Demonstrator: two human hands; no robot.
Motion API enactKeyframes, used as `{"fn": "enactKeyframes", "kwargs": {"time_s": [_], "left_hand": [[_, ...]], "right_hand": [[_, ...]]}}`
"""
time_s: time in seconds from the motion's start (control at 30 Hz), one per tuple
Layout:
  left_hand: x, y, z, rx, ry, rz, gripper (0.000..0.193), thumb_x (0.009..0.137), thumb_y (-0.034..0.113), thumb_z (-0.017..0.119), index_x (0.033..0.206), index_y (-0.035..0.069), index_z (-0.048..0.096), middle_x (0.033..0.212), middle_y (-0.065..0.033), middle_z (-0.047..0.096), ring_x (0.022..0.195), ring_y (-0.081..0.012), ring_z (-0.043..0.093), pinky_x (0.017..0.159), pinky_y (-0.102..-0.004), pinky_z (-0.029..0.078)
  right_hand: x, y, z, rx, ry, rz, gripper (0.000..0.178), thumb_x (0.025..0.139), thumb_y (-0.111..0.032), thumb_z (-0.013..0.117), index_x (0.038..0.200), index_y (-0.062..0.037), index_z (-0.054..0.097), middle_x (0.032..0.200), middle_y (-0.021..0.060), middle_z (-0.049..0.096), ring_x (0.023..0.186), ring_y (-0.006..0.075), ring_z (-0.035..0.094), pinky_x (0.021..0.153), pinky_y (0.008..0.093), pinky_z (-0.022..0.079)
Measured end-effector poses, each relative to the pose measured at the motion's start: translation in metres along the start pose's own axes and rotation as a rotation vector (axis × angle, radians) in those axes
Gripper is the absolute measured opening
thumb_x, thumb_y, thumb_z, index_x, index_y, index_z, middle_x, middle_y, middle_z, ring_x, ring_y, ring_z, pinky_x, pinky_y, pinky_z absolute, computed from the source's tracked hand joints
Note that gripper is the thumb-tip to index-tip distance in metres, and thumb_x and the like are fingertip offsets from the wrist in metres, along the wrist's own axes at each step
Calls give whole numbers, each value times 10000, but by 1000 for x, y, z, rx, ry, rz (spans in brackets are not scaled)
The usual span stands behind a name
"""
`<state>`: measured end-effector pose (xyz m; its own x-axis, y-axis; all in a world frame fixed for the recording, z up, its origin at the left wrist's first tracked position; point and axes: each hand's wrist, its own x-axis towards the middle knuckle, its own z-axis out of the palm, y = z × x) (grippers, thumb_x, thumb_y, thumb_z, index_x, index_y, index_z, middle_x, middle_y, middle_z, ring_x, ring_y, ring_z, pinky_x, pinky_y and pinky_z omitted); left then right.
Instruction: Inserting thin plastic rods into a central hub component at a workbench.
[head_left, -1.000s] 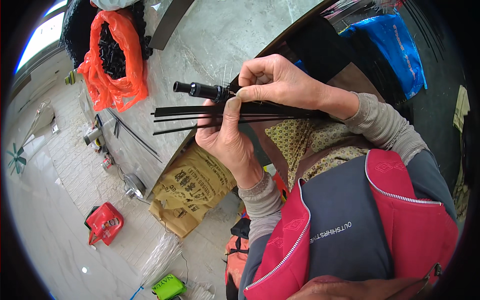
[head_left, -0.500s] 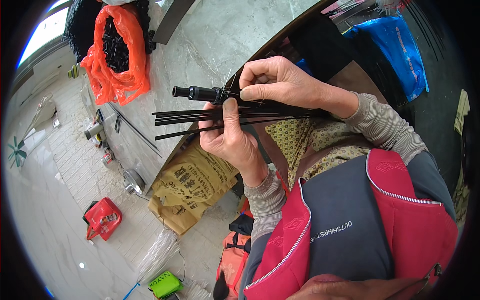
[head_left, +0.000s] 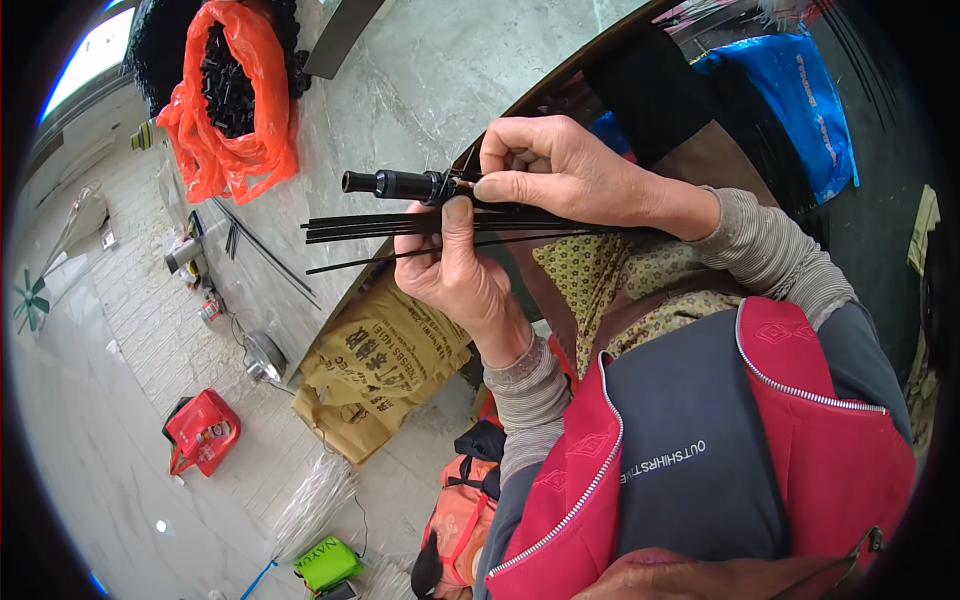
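Note:
My left hand (head_left: 465, 265) is closed around a bundle of thin black rods (head_left: 355, 229) that run sideways across the palm and under my right wrist. One rod slants apart from the others. Above the rods lies a black stepped tube (head_left: 405, 186), its right end by my left thumb tip. Fine wire-like strands stick up around that end. My right hand (head_left: 570, 175) is closed in a pinch right beside it, thumb against curled forefinger. What those fingertips hold is too small to make out.
An orange-red plastic bag (head_left: 270, 120) of small black parts stands on the grey table (head_left: 430, 70), with loose black rods (head_left: 265, 250) nearer its left edge. A brown paper sack (head_left: 380, 365) is below the edge. A blue bag (head_left: 800, 110) lies at far right.
My right fingertips have shifted slightly left, closer to the tube's end. The tube and rods have moved very little, and both hands keep their grip.

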<state>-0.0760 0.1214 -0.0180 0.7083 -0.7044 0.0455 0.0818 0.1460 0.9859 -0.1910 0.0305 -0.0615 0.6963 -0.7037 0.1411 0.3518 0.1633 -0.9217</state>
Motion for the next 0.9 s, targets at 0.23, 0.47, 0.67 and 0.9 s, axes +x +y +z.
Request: {"fn": "enactKeyframes", "kwargs": {"time_s": [0.23, 0.47, 0.67, 0.9], "left_hand": [[4, 2, -3, -12, -48, -11, 166, 822, -81, 734, 968, -32, 673, 893, -98, 709, 774, -123, 656, 729, -239, 534], [7, -1, -2, -44, -92, -37, 186, 821, -85, 732, 989, -29, 672, 928, -109, 707, 803, -130, 659, 766, -250, 540], [-5, 4, 6, -43, 27, -77, 176, 848, -67, 721, 1014, -32, 675, 952, -91, 706, 814, -124, 650, 763, -242, 525], [-7, -4, 7, 33, 85, 5, 199, 863, -47, 718, 1043, -34, 634, 949, -91, 691, 816, -126, 650, 762, -238, 529]], "right_hand": [[2, -3, -1, -44, -10, 49, 191, 917, -145, 693, 859, -12, 569, 768, -17, 541, 710, 45, 472, 607, 224, 406], [3, -5, 0, -86, 20, 59, 180, 909, -135, 698, 849, -11, 582, 749, -22, 550, 703, 46, 486, 620, 227, 429], [1, 6, 8, 76, 135, 35, 178, 886, -138, 720, 861, 22, 644, 735, 35, 653, 698, 75, 578, 633, 247, 483], [-1, 5, 2, 168, 37, 48, 117, 917, -110, 700, 910, -3, 651, 794, -17, 621, 747, 31, 554, 661, 194, 467]]}}
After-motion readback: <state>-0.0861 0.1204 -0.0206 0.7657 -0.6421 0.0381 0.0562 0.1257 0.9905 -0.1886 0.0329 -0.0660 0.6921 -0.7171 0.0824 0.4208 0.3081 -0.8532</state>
